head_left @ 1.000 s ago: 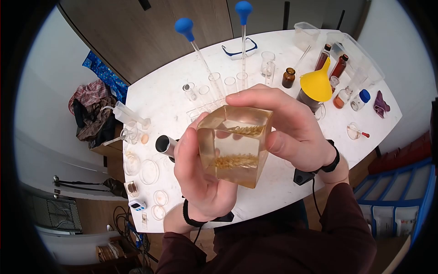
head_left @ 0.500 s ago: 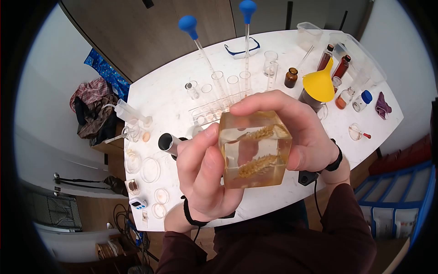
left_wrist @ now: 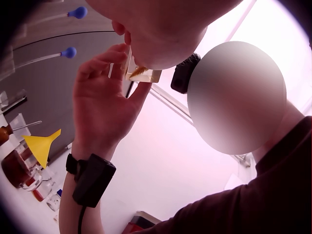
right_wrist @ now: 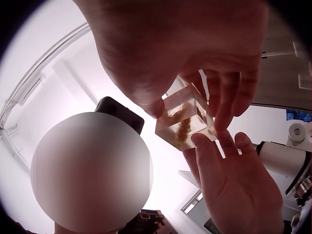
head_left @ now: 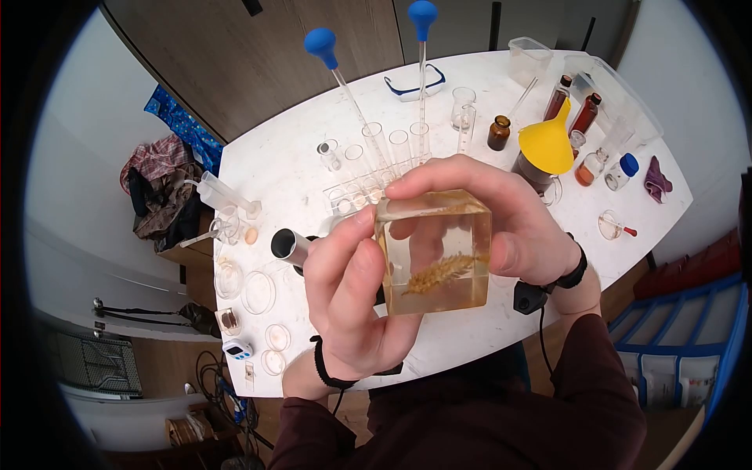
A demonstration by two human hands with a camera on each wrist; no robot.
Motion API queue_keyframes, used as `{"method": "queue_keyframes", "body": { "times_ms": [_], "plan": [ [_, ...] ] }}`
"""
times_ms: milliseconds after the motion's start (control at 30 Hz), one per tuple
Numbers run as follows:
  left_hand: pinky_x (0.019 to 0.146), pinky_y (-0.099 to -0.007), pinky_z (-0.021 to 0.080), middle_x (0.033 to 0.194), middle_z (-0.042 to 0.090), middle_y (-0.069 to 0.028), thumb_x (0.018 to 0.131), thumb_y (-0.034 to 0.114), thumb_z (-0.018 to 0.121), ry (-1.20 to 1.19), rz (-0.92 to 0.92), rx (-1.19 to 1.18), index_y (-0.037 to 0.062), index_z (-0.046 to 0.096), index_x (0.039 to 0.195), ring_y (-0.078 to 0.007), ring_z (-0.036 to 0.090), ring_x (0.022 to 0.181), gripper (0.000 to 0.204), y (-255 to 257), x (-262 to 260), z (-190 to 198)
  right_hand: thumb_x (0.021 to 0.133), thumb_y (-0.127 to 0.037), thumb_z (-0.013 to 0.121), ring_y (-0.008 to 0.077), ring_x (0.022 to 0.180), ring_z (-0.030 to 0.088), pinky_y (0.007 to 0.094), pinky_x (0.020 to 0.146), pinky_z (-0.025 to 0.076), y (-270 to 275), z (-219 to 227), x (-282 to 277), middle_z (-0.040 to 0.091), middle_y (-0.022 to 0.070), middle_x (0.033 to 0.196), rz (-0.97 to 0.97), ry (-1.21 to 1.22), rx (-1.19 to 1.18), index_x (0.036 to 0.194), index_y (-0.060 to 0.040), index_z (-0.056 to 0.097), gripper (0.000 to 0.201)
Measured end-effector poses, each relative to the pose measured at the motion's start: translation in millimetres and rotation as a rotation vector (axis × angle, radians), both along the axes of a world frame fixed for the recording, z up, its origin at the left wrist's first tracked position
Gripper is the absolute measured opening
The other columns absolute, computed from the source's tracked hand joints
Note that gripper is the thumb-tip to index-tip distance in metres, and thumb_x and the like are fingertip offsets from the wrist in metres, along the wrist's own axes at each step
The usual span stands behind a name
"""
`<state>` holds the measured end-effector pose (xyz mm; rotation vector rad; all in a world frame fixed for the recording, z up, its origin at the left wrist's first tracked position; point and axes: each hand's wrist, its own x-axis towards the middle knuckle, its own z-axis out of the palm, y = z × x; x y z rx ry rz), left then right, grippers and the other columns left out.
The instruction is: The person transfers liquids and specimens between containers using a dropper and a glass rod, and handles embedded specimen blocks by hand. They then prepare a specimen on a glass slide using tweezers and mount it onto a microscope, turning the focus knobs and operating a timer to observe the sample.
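Note:
A clear amber resin cube [head_left: 435,254] with a wheat ear cast inside is held up above the white table [head_left: 266,172]. My left hand [head_left: 348,290] grips its left side, thumb on the near face. My right hand [head_left: 517,235] curls over the top and right side. In the right wrist view the resin cube [right_wrist: 185,122] sits between the right hand [right_wrist: 185,48] above and the left hand [right_wrist: 229,185] below. The left wrist view shows the cube [left_wrist: 141,73] pinched by the right hand [left_wrist: 105,97], with the left hand [left_wrist: 161,29] close over it.
On the table stand two pipettes with blue bulbs [head_left: 321,41], a tube rack [head_left: 368,188], a yellow funnel [head_left: 546,141], brown bottles [head_left: 497,133], safety glasses [head_left: 412,84], petri dishes [head_left: 257,292] and a metal tube [head_left: 287,245]. Plastic tubs [head_left: 525,56] sit at the far right.
The cube has been turned in both hands and shifted slightly right; a flat face now points at the camera and the wheat ear lies at a new angle.

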<state>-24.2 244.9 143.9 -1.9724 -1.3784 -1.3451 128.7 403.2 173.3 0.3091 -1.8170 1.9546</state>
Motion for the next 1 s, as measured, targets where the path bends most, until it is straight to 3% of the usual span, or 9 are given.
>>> {"method": "queue_keyframes", "body": {
  "times_ms": [67, 133, 367, 533, 667, 833, 1000],
  "plan": [
    [0.106, -0.0468, 0.046, 0.148, 0.042, -0.0286, 0.089, -0.003, 0.065, -0.023, -0.013, -0.001, 0.0027, 0.018, 0.162, -0.036, 0.051, 0.129, 0.087, 3, 1, -2, 0.097, -0.044, 0.072, 0.0197, 0.114, 0.067, 0.0365, 0.1, 0.052, 1, -1, -1, 0.065, 0.0116, 0.129, -0.004, -0.004, 0.007, 0.148, -0.0048, 0.05, 0.068],
    [0.086, -0.0373, 0.053, 0.146, 0.047, -0.0259, 0.077, -0.005, 0.08, -0.126, -0.044, 0.128, 0.0049, 0.041, 0.153, -0.0308, 0.061, 0.112, 0.086, 9, 4, -3, 0.099, -0.045, 0.07, 0.0192, 0.111, 0.067, 0.0355, 0.097, 0.053, 3, -2, -2, 0.065, 0.0115, 0.129, 0.063, 0.03, -0.034, 0.147, -0.0035, 0.05, 0.067],
    [0.09, -0.0373, 0.052, 0.148, 0.043, -0.0269, 0.08, -0.007, 0.072, -0.213, -0.139, 0.081, 0.0056, 0.043, 0.149, -0.0271, 0.06, 0.111, 0.076, 4, 3, -5, 0.104, -0.043, 0.06, 0.018, 0.105, 0.067, 0.0326, 0.091, 0.053, 2, 0, -2, 0.065, 0.0097, 0.126, 0.011, 0.012, 0.025, 0.15, -0.0028, 0.049, 0.062],
    [0.092, -0.0386, 0.05, 0.149, 0.042, -0.0272, 0.083, -0.006, 0.065, -0.173, -0.103, 0.105, 0.0062, 0.046, 0.144, -0.0254, 0.058, 0.108, 0.065, 7, 1, -5, 0.103, -0.03, 0.054, 0.0154, 0.107, 0.061, 0.0294, 0.087, 0.051, 4, 3, -2, 0.064, 0.008, 0.12, 0.015, -0.066, 0.082, 0.152, -0.006, 0.049, 0.056],
    [0.091, -0.0385, 0.05, 0.148, 0.044, -0.0264, 0.083, -0.006, 0.066, -0.215, -0.156, 0.099, 0.0081, 0.048, 0.142, -0.0273, 0.057, 0.111, 0.064, 7, 2, -7, 0.101, -0.024, 0.056, 0.0143, 0.105, 0.059, 0.0265, 0.086, 0.05, 3, 8, 3, 0.063, 0.0067, 0.12, 0.027, -0.085, 0.031, 0.152, -0.0069, 0.05, 0.054],
    [0.094, -0.0402, 0.047, 0.145, 0.049, -0.0234, 0.075, -0.011, 0.07, -0.096, 0.009, 0.133, 0.0173, 0.055, 0.139, -0.0328, 0.056, 0.113, 0.072, 7, 4, -6, 0.098, -0.016, 0.064, 0.0162, 0.114, 0.063, 0.0267, 0.082, 0.052, 1, 6, 0, 0.064, 0.0077, 0.129, -0.118, 0.036, 0.244, 0.149, -0.0077, 0.053, 0.053],
    [0.094, -0.0409, 0.047, 0.145, 0.05, -0.0226, 0.072, -0.009, 0.076, -0.055, -0.012, 0.116, 0.0223, 0.06, 0.138, -0.0342, 0.055, 0.114, 0.075, 4, 5, -4, 0.098, -0.019, 0.066, 0.0177, 0.115, 0.065, 0.0283, 0.081, 0.053, 6, 10, 7, 0.064, 0.0079, 0.131, -0.157, 0.067, 0.378, 0.148, -0.0072, 0.055, 0.052]
  ]
}}
